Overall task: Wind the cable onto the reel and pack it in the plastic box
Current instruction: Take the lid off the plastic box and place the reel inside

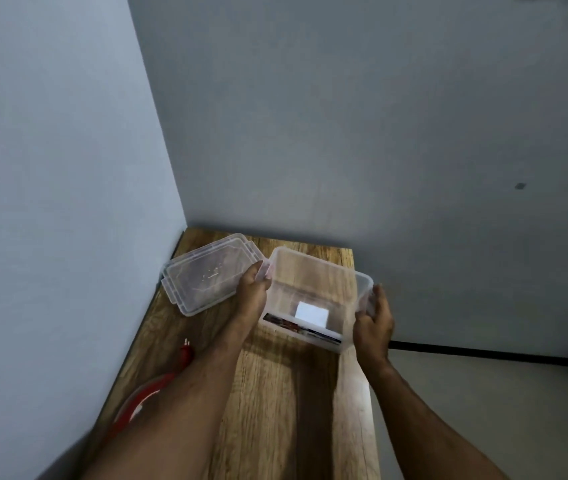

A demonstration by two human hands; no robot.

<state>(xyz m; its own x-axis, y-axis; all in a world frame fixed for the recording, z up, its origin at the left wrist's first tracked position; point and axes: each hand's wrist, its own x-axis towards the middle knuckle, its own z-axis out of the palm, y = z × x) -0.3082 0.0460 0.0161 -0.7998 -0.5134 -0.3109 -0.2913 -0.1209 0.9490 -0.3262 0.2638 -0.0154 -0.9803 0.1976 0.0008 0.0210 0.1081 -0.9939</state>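
Observation:
A clear plastic box [313, 271] is held tilted above the far part of the wooden table [286, 393], its open top facing me. My left hand [253, 289] grips its left rim and my right hand [376, 320] grips its right rim. A white label shows inside on the bottom, and a printed sticker runs along its near side. The box's clear lid [206, 275] lies flat on the table to the left. A red cable [144, 400] with a red plug [186, 351] lies at the table's left edge, partly hidden by my left forearm. No reel can be made out.
Grey walls close in the table at the left and the back. The table's right edge drops to a pale floor [483, 410] with a dark baseboard along the wall.

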